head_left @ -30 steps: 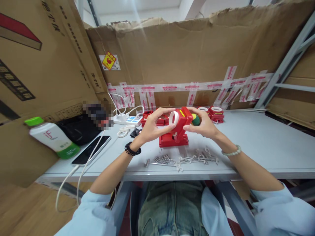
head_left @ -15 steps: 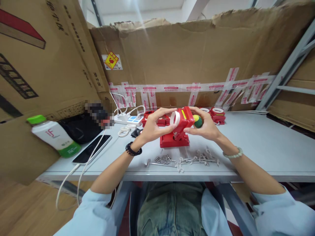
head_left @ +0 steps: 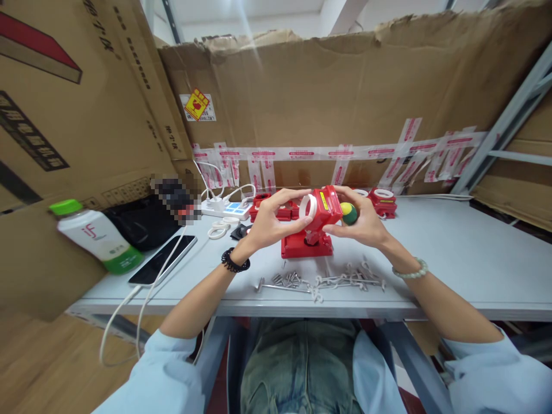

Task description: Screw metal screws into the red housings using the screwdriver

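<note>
A red housing (head_left: 328, 208) with a yellow label and a white ring (head_left: 309, 208) on its left-facing side is held tilted above the desk. My left hand (head_left: 271, 223) grips it from the left, thumb at the ring's lower edge. From the right, my right hand (head_left: 365, 223) closes on its other side. A rounded green-and-yellow knob (head_left: 350, 214), perhaps a tool handle, shows inside the right palm; the rest of it is hidden. Directly under the housing is a flat red base (head_left: 302, 247), and the two look joined. Loose screws (head_left: 293, 280) lie in front.
Metal rods (head_left: 287, 288) and small white hook-like pieces (head_left: 318, 294) lie near the desk's front edge. More red parts (head_left: 383, 208) stand behind. To the left are a phone (head_left: 164, 261), a bottle (head_left: 97, 238), cables and a power strip (head_left: 233, 210). Cardboard (head_left: 302, 98) walls the back.
The view has shifted very slightly. Both hands keep the same grip on the red housing, with no other visible movement.
</note>
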### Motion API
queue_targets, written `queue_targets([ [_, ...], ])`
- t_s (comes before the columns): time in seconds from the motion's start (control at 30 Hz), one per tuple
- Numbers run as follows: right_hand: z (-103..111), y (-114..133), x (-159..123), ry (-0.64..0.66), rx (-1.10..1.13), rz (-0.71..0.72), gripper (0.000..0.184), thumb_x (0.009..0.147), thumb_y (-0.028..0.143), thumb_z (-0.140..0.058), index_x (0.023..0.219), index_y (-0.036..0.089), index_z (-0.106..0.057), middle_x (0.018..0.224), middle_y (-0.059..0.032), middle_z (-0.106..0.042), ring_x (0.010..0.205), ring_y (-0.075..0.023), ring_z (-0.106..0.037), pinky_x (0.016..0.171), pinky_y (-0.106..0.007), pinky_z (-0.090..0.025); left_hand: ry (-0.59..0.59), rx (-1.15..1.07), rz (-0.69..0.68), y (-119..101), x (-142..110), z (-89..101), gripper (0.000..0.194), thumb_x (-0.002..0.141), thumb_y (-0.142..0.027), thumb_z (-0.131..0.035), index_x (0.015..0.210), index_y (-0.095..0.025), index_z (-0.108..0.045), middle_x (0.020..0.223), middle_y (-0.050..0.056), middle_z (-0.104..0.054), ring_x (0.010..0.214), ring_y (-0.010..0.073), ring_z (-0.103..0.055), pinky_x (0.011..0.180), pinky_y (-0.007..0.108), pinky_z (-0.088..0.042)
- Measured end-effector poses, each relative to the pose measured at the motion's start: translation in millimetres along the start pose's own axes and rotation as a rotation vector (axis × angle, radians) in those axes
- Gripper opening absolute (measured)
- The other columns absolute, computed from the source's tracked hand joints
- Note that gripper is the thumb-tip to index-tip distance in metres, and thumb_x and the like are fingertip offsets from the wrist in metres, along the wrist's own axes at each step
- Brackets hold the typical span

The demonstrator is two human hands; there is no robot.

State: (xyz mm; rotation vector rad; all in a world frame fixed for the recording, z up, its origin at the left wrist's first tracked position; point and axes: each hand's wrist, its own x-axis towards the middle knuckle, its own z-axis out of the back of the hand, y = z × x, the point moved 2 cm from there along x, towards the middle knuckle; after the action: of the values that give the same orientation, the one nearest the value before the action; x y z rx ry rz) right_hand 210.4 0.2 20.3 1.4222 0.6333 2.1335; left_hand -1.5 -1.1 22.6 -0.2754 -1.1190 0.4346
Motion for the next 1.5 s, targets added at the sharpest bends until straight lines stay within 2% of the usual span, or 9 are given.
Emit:
queue_targets([
  [0.13,-0.3,-0.2,0.6,0.003,0.003,-0.005,0.074,0.055,0.034,-0.090,0.120,0.021,-0.059,0.114,-0.0082,-0.071,0.106,-0.0263,-0.068,0.091,-0.042,-0.057,0.010,-0.021,-0.012,1.9,-0.4,-0.3,0.047,0.078,-0.029,-0.075,0.123,-0.022,-0.063,0.116,0.008,-0.068,0.096,0.0167,-0.064,0.087,0.032,-0.054],
  [0.33,-0.1,-1.4,0.8,0.003,0.006,-0.005,0.073,0.055,0.034,-0.089,0.120,0.020,-0.059,0.115,-0.0099,-0.070,0.109,-0.0274,-0.067,0.093,-0.043,-0.056,0.035,-0.042,-0.062,3.2,0.2,-1.4,0.049,0.079,-0.030,-0.074,0.126,-0.024,-0.062,0.120,0.009,-0.067,0.107,0.0200,-0.061,0.092,0.036,-0.052],
  [0.5,-0.9,-1.1,0.3,-0.006,0.011,0.031,0.073,0.056,0.031,-0.089,0.121,0.020,-0.058,0.114,-0.0089,-0.071,0.106,-0.0259,-0.068,0.091,-0.040,-0.057,-0.010,-0.038,-0.068,1.2,-0.1,-1.7,0.046,0.077,-0.029,-0.075,0.121,-0.022,-0.063,0.116,0.008,-0.067,0.100,0.0182,-0.063,0.089,0.034,-0.053],
  [0.63,-1.2,-1.4,-0.9,-0.021,0.005,0.058,0.075,0.055,0.030,-0.090,0.122,0.021,-0.057,0.116,-0.0087,-0.070,0.107,-0.0254,-0.067,0.092,-0.040,-0.057,-0.056,-0.071,-0.003,3.7,-1.5,-1.3,0.043,0.078,-0.030,-0.074,0.119,-0.019,-0.062,0.113,0.009,-0.067,0.096,0.0181,-0.065,0.086,0.033,-0.054],
  [0.93,-2.1,-3.3,-1.4,-0.022,0.005,0.052,0.078,0.053,0.029,-0.091,0.123,0.022,-0.057,0.117,-0.0082,-0.067,0.104,-0.0247,-0.066,0.091,-0.040,-0.057,-0.054,-0.024,-0.012,3.5,-1.9,-2.0,0.045,0.078,-0.031,-0.075,0.119,-0.020,-0.062,0.115,0.009,-0.067,0.096,0.0176,-0.065,0.084,0.032,-0.055],
  [1.17,-2.5,-1.8,-1.8,-0.024,-0.017,0.072,0.078,0.055,0.032,-0.090,0.124,0.023,-0.056,0.119,-0.0090,-0.066,0.108,-0.0264,-0.065,0.096,-0.043,-0.054,-0.050,-0.022,-0.019,2.3,-1.6,-1.9,0.044,0.078,-0.030,-0.074,0.119,-0.020,-0.062,0.116,0.009,-0.067,0.096,0.0167,-0.065,0.085,0.031,-0.055],
  [1.5,-0.9,-2.8,-1.8,-0.018,-0.017,0.060,0.078,0.055,0.029,-0.090,0.125,0.022,-0.056,0.117,-0.0088,-0.068,0.105,-0.0252,-0.067,0.091,-0.040,-0.057,-0.024,-0.021,-0.079,0.4,0.4,-0.7,0.046,0.077,-0.027,-0.075,0.121,-0.020,-0.062,0.115,0.008,-0.068,0.098,0.0172,-0.064,0.088,0.033,-0.054],
])
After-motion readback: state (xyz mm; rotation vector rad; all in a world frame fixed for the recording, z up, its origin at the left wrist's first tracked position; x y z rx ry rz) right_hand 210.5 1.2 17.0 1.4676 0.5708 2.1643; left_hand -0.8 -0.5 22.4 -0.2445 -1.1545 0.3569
